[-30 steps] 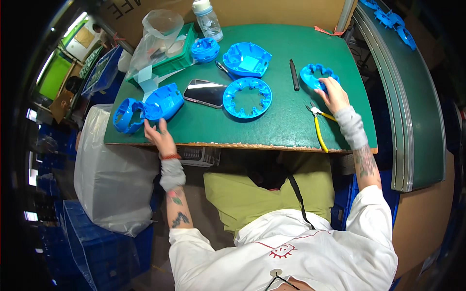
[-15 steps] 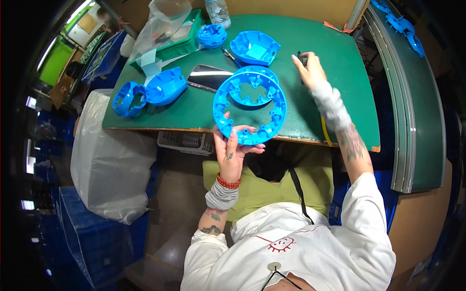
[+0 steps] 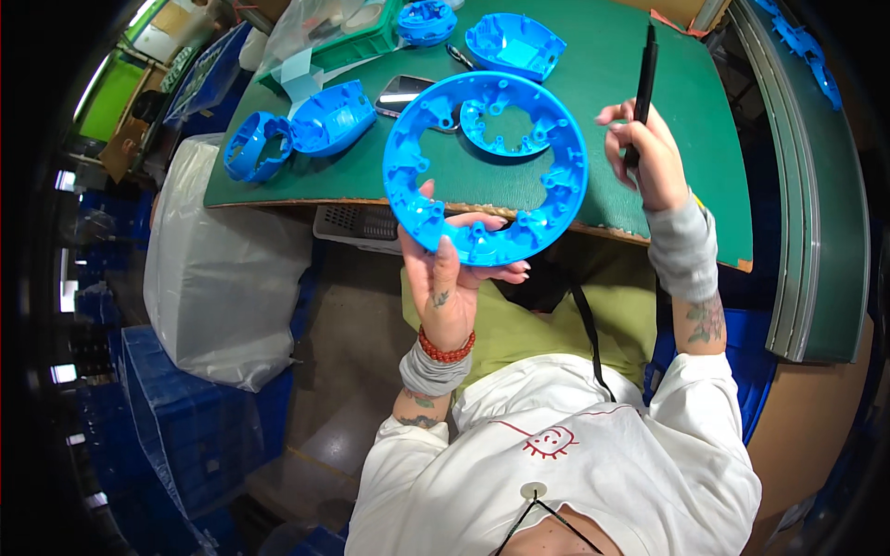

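Observation:
My left hand (image 3: 447, 292) is closed on the lower edge of a large blue plastic ring (image 3: 569, 176), thumb in front and fingers behind. The ring is tilted up above the table's front edge, its inner rim lined with small posts and notches. To its right, my right hand (image 3: 654, 159) grips a slim black pen-shaped tool (image 3: 647, 79), held upright, apart from the ring; its exact kind is unclear. Through the opening of the held ring, a second blue ring (image 3: 479, 137) shows on the green table (image 3: 612, 74), partly hidden.
Blue housings (image 3: 515, 44) (image 3: 334, 119) and rounded blue parts (image 3: 256, 148) (image 3: 425, 23) lie on the table, near a phone (image 3: 401, 94) and a pen (image 3: 458, 57). A green crate (image 3: 357, 46) stands far left. A conveyor (image 3: 788, 185) runs along the right.
My right hand has come back from the far table toward me, lifting the black tool upright. The blue ring in my left hand is raised closer to the camera. The view has shifted slightly.

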{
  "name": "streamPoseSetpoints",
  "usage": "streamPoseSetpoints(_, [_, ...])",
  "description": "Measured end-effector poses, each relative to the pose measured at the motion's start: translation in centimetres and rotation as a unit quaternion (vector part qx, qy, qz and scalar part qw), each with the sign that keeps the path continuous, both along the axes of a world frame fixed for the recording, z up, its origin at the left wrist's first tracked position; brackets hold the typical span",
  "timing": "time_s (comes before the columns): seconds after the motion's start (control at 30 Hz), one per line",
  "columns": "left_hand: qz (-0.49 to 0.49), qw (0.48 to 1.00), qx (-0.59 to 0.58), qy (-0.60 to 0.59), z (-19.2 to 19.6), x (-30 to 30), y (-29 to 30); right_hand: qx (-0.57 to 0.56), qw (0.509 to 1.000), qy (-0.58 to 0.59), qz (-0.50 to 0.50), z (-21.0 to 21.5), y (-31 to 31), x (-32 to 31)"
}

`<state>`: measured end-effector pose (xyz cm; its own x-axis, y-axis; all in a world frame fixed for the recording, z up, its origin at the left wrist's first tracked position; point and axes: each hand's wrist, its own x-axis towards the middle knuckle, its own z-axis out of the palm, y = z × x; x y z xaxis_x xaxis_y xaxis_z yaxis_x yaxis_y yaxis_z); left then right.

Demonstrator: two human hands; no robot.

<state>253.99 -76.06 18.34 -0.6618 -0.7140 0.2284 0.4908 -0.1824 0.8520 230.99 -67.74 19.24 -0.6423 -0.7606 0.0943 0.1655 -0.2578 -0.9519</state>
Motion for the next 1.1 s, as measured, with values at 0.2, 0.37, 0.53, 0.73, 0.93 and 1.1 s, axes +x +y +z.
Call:
streamPoseSetpoints(0.2, [-0.060,0.997,-0.015,0.043,-2.0,-0.9,0.4,-0.009,0.996,0.086,-0.022,1.5,1.3,5.2])
streamPoseSetpoints(0.37, [-0.396,0.787,0.350,0.317,-3.6,-2.6,1.2,0.092,0.944,0.310,0.070,1.3,2.4,6.1])
streamPoseSetpoints(0.53, [-0.336,0.823,0.361,0.283,-3.2,-2.2,1.7,0.092,0.979,0.179,-0.033,-0.4,4.8,6.5])
streamPoseSetpoints(0.73, [-0.238,0.876,0.234,0.348,-3.6,-2.0,0.0,0.006,0.982,0.190,-0.006,-1.2,7.2,9.3])
streamPoseSetpoints(0.93, [-0.136,0.913,0.141,0.357,-2.1,-2.3,1.4,0.037,0.948,0.317,-0.004,-1.6,8.0,11.8])
streamPoseSetpoints(1.1, [-0.083,0.922,0.133,0.353,-0.2,-2.5,2.5,0.047,0.956,0.289,-0.020,-2.6,7.7,13.3])
